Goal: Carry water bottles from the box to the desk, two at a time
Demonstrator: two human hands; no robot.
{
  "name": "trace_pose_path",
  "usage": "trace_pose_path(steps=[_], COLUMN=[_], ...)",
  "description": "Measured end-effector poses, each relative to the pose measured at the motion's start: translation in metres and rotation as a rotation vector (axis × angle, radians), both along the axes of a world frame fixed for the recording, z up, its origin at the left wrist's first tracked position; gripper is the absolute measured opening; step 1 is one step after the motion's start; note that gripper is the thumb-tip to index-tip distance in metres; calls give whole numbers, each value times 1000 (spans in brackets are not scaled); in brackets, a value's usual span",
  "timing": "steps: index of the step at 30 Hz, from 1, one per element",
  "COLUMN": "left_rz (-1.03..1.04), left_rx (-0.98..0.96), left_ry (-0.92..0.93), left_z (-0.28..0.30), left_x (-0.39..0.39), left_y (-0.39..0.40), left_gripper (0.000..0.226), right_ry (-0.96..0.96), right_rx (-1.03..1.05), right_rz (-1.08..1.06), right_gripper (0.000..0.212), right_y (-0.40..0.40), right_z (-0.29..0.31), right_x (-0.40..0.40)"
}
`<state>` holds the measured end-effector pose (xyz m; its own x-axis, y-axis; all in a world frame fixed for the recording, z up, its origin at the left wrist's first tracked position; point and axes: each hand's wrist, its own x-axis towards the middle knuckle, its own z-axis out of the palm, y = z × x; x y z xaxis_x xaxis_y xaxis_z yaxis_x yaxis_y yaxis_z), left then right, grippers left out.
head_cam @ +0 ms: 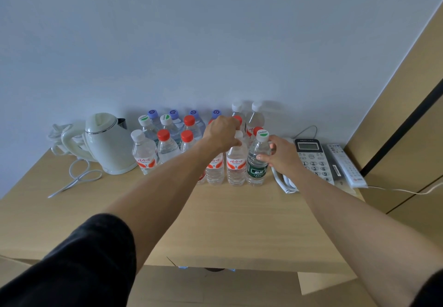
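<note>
Your black sleeve [79, 266] fills the seven o'clock corner, and just past it, at six o'clock under the desk [239, 220] edge, cardboard flaps of the box [215, 287] show; you cannot see whether bottles remain inside. Up at twelve o'clock from your arms, your left hand [221, 133] curls over the cap of a red-labelled bottle [236, 163], and your right hand [279, 154] pinches the shoulder of the green-labelled bottle [257, 160] just beside it. Both stand upright on the desk, so this pair looks delivered, with only the letting go left. Behind them a crowd of bottles [167, 136] stands beside the kettle [107, 142] at ten o'clock; the telephone [314, 158] lies at two. Most of the carrying seems done.
</note>
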<state>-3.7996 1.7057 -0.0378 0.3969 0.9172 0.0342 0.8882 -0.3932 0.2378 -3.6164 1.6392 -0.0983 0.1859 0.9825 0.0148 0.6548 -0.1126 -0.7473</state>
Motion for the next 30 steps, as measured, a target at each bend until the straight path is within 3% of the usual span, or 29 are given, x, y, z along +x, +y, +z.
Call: trace_pose_path(steps=[12, 19, 30], left_rz=[-87, -82, -113], left_rx=[5, 74, 35], left_ry=[36, 398, 342], left_z=[8, 19, 17], left_x=[-16, -55, -53], left_y=[-4, 6, 10], left_gripper=[64, 52, 47], right_ry=[-46, -63, -26], right_rx=[9, -3, -15], right_rz=[-7, 0, -22], right_gripper=[57, 61, 61], right_y=[-5, -4, -5], right_z=[1, 2, 2], right_x=[-2, -3, -4])
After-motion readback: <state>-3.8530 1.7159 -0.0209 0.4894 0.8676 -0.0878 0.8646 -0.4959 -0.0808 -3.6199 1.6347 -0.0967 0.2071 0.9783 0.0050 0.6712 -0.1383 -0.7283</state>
